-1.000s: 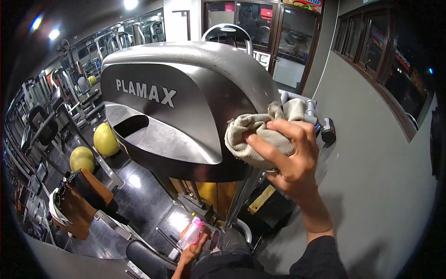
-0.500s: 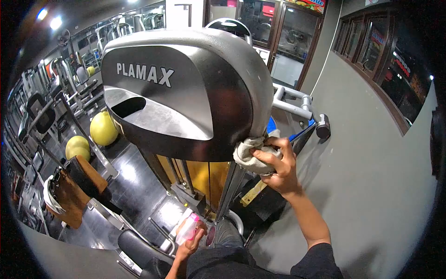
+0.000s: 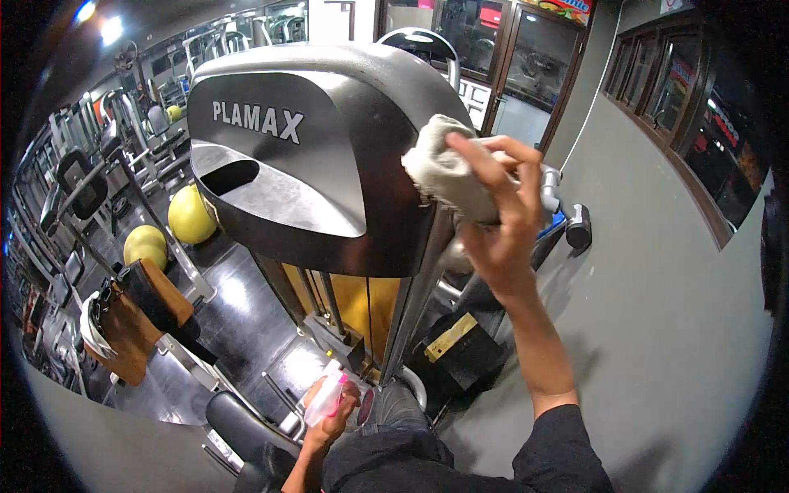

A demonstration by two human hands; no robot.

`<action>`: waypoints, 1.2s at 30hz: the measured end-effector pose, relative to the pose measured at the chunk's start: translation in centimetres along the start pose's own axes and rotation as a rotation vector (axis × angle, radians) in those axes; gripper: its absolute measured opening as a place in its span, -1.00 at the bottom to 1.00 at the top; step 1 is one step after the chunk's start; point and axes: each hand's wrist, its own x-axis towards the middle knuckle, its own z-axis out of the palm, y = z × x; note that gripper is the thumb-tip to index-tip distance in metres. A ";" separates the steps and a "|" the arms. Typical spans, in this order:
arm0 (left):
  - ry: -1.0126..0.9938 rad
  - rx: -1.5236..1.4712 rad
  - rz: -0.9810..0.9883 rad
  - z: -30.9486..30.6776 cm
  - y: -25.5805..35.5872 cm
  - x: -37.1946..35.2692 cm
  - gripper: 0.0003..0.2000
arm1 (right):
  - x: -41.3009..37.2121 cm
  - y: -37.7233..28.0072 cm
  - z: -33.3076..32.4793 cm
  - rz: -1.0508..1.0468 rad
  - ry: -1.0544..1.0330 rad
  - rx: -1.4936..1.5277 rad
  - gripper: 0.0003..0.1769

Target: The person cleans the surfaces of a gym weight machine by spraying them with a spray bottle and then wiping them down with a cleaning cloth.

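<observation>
My right hand is wrapped round a bunched pale cloth, held up at the right side of the grey and black machine cover marked PLAMAX. Whether the cloth touches the cover cannot be made out. Low in the view, my left hand grips a clear spray bottle with a pink top, beside the base of the machine. Yellow panels and metal rods show below the cover.
A grey wall with dark windows runs along the right. Two yellow balls lie on the dark floor at the left, near a brown and black padded bench. A black box stands beside the machine's base.
My right hand and the cloth have moved up from the cover's lower right edge to beside its upper side. My left hand still holds the bottle low down. The view has shifted slightly.
</observation>
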 end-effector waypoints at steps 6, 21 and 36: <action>0.022 0.066 0.034 0.3 -1.4 -0.6 -0.77 | -6.1 1.0 1.2 0.028 0.009 0.022 -0.32; 0.058 0.275 -0.088 1.2 -1.1 -3.3 -0.78 | -19.9 -0.5 5.2 0.336 -0.097 0.010 -0.25; 0.078 0.438 0.006 0.6 -0.9 -3.5 -0.79 | -10.9 -1.3 3.2 0.154 0.041 -0.135 -0.26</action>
